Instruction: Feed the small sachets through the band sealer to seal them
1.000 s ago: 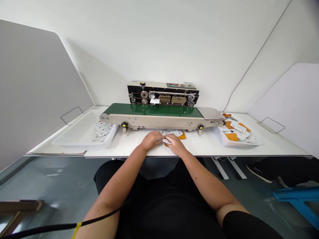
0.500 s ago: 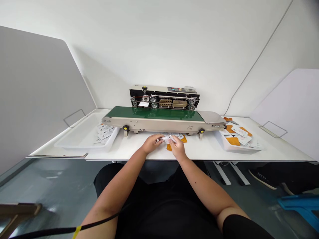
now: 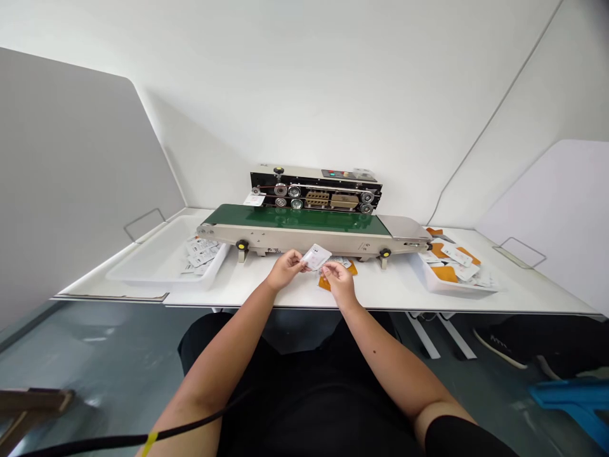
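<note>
A small white printed packet (image 3: 316, 256) is tilted up in front of the band sealer's conveyor. My left hand (image 3: 285, 270) pinches its left edge between thumb and fingers. My right hand (image 3: 340, 282) is closed at the packet's lower right edge, fingertips pressed together there. Beneath the hands, orange packets (image 3: 325, 283) and some white printed ones lie on the white table (image 3: 257, 282). Another white packet (image 3: 254, 199) sticks out from the left end of the sealing head (image 3: 316, 190).
The green conveyor belt (image 3: 290, 218) runs across behind the hands. At left stands a white bin (image 3: 137, 270) with printed packets; at right, another bin (image 3: 464, 287) holds white and orange packets. Grey side panels (image 3: 80, 165) flank the table. A person's shoe (image 3: 499, 346) shows below right.
The packet in my hands has been raised and turned face up, with my right fingers shifted to its lower edge. The packet in the sealing head has travelled left to its end.
</note>
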The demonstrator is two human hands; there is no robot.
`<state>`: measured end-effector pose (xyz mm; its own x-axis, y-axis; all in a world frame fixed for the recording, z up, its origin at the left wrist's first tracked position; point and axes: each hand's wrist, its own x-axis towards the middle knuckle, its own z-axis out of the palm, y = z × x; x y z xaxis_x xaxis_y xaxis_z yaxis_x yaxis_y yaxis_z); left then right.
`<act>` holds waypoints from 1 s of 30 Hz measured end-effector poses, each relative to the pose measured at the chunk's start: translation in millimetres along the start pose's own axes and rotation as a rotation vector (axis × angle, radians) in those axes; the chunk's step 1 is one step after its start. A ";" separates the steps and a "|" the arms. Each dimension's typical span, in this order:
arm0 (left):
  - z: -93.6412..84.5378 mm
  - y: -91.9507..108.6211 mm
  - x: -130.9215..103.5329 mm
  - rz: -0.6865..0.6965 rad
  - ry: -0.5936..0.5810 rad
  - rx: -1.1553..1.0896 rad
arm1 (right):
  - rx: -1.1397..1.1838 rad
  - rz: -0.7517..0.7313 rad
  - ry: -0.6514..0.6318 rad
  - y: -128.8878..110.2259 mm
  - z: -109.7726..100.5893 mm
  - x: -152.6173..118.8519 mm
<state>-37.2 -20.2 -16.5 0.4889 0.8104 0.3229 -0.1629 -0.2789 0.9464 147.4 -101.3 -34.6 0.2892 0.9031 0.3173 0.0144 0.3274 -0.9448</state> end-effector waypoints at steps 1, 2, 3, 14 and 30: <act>0.6 -0.4 -0.7 -0.012 -0.049 -0.006 | 0.010 -0.006 -0.011 -0.4 2.0 0.5; 1.2 -0.6 -1.6 -0.018 -0.102 0.007 | 0.018 -0.016 -0.024 -1.2 3.7 1.4; 1.7 -0.3 -2.7 -0.014 -0.151 0.037 | 0.021 -0.029 -0.037 -2.7 4.6 2.7; 2.9 12.5 -9.3 -0.010 -0.263 0.135 | -0.499 0.039 -0.365 -30.1 -17.8 24.2; 4.1 12.2 -8.2 -0.092 -0.217 0.062 | -0.610 -0.045 -0.447 -43.4 -35.2 26.0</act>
<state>-39.6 -32.3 -7.6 0.6730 0.7058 0.2210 -0.0601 -0.2456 0.9675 187.9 -101.8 11.8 -0.1383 0.9617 0.2366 0.5818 0.2723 -0.7664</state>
